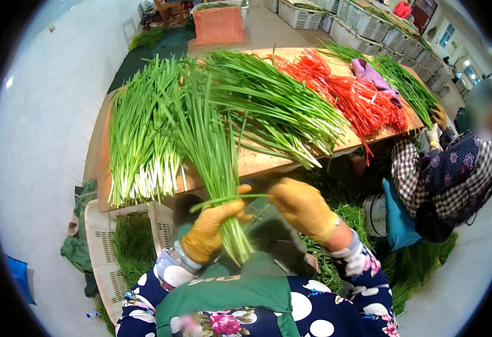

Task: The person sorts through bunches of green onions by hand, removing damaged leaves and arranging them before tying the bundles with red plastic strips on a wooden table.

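In front of my body, my left hand [208, 231], in a yellow glove, is closed round a bunch of garlic chives [218, 151] near its pale stem ends. The bunch leans with its leaves over the table edge and its cut ends toward me. A single green leaf strand [253, 196] crosses the bunch just above my left hand. Its right end runs to my gloved right hand [305, 209], which is closed on it and slightly blurred. Loose garlic chives [145, 129] lie left of the bunch, and another pile [296, 106] lies right of it.
Red strips [347, 92] and a purple cloth [375, 78] lie on the wooden table [257, 162]. A co-worker [454, 168] sits at the right, hands on more chives. A white crate [103, 247] stands at my left, a bucket [374, 213] at right. Stacked crates [364, 25] stand behind.
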The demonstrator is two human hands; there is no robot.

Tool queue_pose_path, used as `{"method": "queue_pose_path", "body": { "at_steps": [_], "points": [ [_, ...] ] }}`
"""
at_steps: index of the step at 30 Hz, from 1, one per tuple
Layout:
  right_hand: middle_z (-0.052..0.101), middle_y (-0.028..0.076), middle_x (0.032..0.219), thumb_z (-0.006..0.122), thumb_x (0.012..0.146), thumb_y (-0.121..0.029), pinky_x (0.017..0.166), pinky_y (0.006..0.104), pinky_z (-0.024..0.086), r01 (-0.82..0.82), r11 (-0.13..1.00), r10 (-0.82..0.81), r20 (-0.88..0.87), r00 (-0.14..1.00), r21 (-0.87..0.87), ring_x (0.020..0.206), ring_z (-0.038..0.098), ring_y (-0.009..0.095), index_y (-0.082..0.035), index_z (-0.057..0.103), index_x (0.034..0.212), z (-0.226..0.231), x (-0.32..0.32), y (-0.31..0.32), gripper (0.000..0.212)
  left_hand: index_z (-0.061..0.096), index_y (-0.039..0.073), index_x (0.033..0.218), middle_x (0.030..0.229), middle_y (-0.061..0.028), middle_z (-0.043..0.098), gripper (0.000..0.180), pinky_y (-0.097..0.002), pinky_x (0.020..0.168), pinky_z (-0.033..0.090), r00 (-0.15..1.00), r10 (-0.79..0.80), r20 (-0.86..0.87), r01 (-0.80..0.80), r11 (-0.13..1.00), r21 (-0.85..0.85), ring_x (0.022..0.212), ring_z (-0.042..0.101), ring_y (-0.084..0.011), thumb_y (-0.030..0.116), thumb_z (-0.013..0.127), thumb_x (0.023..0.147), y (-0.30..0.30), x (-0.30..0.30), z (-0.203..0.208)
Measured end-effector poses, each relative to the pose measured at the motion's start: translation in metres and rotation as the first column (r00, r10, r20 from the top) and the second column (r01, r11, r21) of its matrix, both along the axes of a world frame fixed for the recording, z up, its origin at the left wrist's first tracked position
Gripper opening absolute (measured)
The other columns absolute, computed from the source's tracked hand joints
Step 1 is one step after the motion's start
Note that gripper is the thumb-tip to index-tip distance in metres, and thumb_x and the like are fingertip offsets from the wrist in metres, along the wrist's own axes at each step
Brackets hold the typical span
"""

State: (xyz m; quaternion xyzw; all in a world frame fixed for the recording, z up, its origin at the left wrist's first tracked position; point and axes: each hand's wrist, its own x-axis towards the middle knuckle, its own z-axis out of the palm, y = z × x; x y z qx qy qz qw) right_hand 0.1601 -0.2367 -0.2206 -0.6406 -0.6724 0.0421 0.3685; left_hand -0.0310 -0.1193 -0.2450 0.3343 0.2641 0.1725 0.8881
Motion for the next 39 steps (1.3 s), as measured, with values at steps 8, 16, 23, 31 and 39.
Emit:
{"method": "queue_pose_path", "body": {
  "at_steps": [8, 16, 23, 31, 39],
  "points": [
    [0.062, 0.011, 0.087, 0.066, 0.080, -0.018, 0.067, 0.0425, 0.050, 0.571, 0.610, -0.264, 0.539, 0.800, -0.549, 0.081, 0.063, 0.031, -0.011, 0.065, 0.100, -0.008, 0.054, -0.128, 0.021, 0.049, -0.001, 0.128, 0.077, 0.0006, 0.045, 0.037, -0.0258, 0.063, 0.042, 0.913, -0.094, 0.398, 0.226, 0.927, -0.300, 0.061, 0.042, -0.0086, 0.006, 0.056, 0.092, 0.018, 0.004, -0.005],
    [0.057, 0.012, 0.074, 0.066, 0.080, -0.022, 0.062, 0.0415, 0.047, 0.592, 0.793, -0.337, 0.706, 0.623, -0.144, 0.070, 0.059, 0.030, -0.010, 0.061, 0.077, 0.014, 0.067, 0.008, 0.013, 0.055, 0.008, 0.119, 0.098, -0.0066, 0.058, 0.027, -0.0319, 0.065, 0.046, 0.784, -0.067, 0.618, 0.225, 0.957, -0.183, 0.066, 0.052, -0.0129, 0.014, 0.059, 0.094, 0.031, 0.007, 0.043],
    [0.058, 0.010, 0.078, 0.070, 0.079, -0.015, 0.063, 0.0403, 0.046, 0.378, 0.909, -0.416, 0.412, 0.811, 0.173, 0.071, 0.058, 0.030, -0.009, 0.067, 0.091, 0.046, 0.017, -0.011, 0.013, 0.058, 0.005, 0.119, 0.121, -0.0149, 0.061, 0.028, -0.0319, 0.074, 0.055, 0.993, 0.028, 0.113, -0.021, 0.998, -0.064, 0.082, 0.062, -0.0150, 0.015, 0.061, 0.093, 0.010, 0.000, 0.012],
    [0.062, 0.014, 0.082, 0.063, 0.086, -0.012, 0.068, 0.0342, 0.050, 0.124, 0.973, -0.210, -0.511, 0.834, -0.197, 0.072, 0.062, 0.027, 0.001, 0.065, 0.099, -0.021, -0.049, -0.051, 0.019, 0.063, -0.001, 0.112, 0.104, -0.0090, 0.067, 0.027, -0.0241, 0.072, 0.055, 0.998, -0.007, -0.062, 0.023, 0.965, 0.261, 0.089, 0.065, -0.0148, 0.015, 0.065, 0.090, -0.010, 0.024, 0.002],
    [0.056, 0.004, 0.068, 0.057, 0.094, -0.022, 0.055, 0.0262, 0.041, 0.028, 0.891, -0.415, -0.788, 0.454, -0.453, 0.059, 0.049, 0.011, -0.002, 0.063, 0.091, -0.036, -0.042, -0.045, 0.021, 0.062, 0.000, 0.108, 0.098, -0.0091, 0.067, 0.024, -0.0370, 0.078, 0.057, 0.996, 0.082, -0.022, -0.080, 0.993, 0.086, 0.087, 0.065, -0.0183, 0.013, 0.067, 0.089, -0.013, 0.020, 0.005]
  ]
}}
